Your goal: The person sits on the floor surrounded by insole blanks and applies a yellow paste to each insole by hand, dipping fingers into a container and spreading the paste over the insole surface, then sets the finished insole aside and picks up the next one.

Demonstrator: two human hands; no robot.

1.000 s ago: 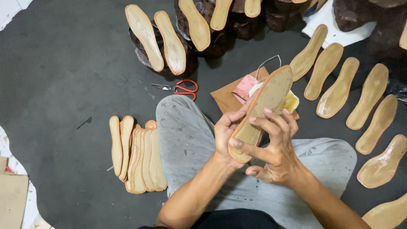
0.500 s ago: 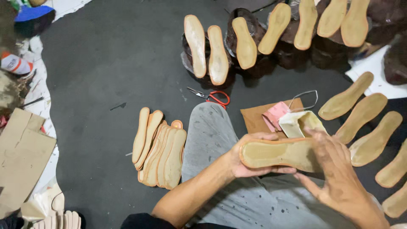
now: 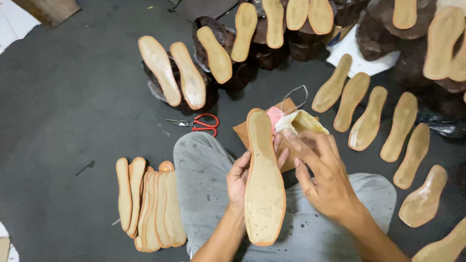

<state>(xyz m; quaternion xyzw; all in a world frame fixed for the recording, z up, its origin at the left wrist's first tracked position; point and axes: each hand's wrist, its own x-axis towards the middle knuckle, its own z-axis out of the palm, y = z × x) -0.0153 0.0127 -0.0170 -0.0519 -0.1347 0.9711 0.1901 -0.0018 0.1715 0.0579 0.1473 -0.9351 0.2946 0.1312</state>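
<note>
A tan shoe insole point(image 3: 264, 184) with an orange rim stands upright over my lap, toe end pointing away from me. My left hand point(image 3: 239, 178) grips it from behind along its left edge. My right hand point(image 3: 323, 177) hovers beside its right edge with fingers spread, fingertips near the insole's upper part and a small yellowish container point(image 3: 302, 122). A pink cloth point(image 3: 274, 115) lies on a brown cardboard piece point(image 3: 241, 132) just beyond.
A stack of finished insoles point(image 3: 150, 204) lies on the dark floor left of my knee. Red-handled scissors point(image 3: 200, 123) lie ahead. More insoles point(image 3: 369, 121) are spread out on the right, and others rest on dark moulds point(image 3: 213, 53) at the back.
The insole has turned from lying sideways to standing lengthwise in my left hand. My right hand has come off it and opened beside it.
</note>
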